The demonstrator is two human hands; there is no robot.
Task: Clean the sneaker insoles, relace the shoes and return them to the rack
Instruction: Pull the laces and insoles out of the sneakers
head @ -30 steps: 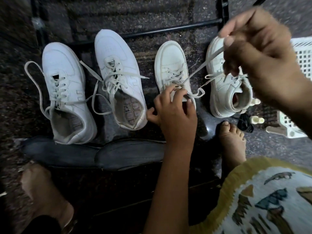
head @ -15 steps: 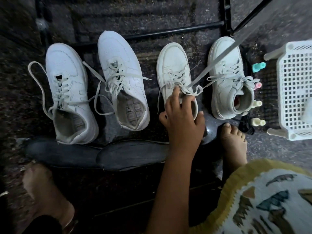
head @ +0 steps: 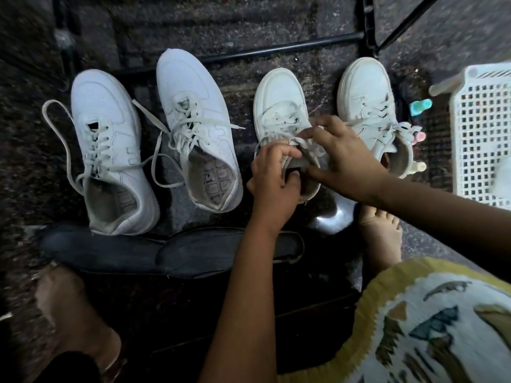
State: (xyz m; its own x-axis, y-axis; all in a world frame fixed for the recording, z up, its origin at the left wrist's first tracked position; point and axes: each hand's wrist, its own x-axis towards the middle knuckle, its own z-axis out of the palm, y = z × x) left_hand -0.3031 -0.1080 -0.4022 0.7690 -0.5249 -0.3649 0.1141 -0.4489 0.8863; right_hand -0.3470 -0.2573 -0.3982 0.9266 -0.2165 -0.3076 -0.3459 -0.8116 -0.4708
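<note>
In the head view, four white sneakers are standing in a row on the dark speckled floor (head: 318,29), toes pointing away from the person. The first sneaker (head: 107,139) and second sneaker (head: 193,111) are sitting at the left with loose laces trailing over the floor. The third sneaker (head: 279,103) is standing just right of the middle, and both hands are working at its opening. The left hand (head: 272,178) is gripping the sneaker at its collar, its fingers (head: 279,152) curling over the tongue edge and the thumb tucking inside. The right hand (head: 343,158) is reaching across from the right, its fingers (head: 318,128) bending over the lace (head: 297,140) at the top eyelets; whether they are pinching it I cannot tell. The fourth sneaker (head: 365,95) is standing just beside, partly behind the right wrist. Two dark insoles (head: 110,252) are lying flat on the floor in front of the sneakers, overlapping. The black bars of the rack (head: 276,49) are running behind the toes. A white lattice basket (head: 481,128) is sitting at the right edge. A bare right foot (head: 383,239) is resting near the third sneaker's heel.
</note>
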